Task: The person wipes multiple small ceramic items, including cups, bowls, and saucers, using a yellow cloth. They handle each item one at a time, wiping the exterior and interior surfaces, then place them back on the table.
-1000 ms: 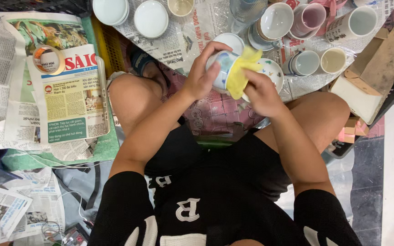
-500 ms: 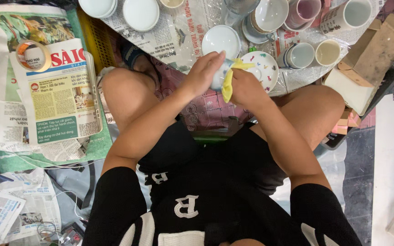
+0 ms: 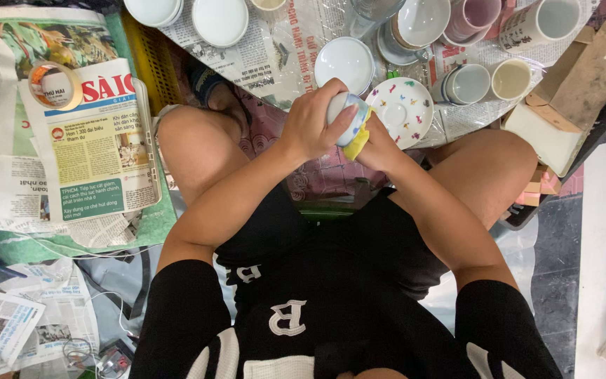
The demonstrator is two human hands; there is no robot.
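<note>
My left hand (image 3: 315, 125) grips a small white cup with a blue rim (image 3: 348, 116), held on its side above my lap. My right hand (image 3: 380, 149) presses a yellow cloth (image 3: 356, 142) against the cup from below; most of the cloth is hidden between hand and cup. Just beyond the hands lies a white saucer with small coloured figures (image 3: 402, 107) and an upturned plain white saucer (image 3: 345, 63).
Newspaper-covered floor holds several cups and bowls (image 3: 422, 21) at the top. A tape roll (image 3: 54, 84) rests on stacked newspapers (image 3: 92, 147) at left. A cardboard box (image 3: 569, 91) stands at right, a yellow crate (image 3: 152, 63) behind my left knee.
The hands and cup have come slightly lower and closer to my body. The yellow cloth, earlier spread over the cup's front, is now tucked under it in my right hand.
</note>
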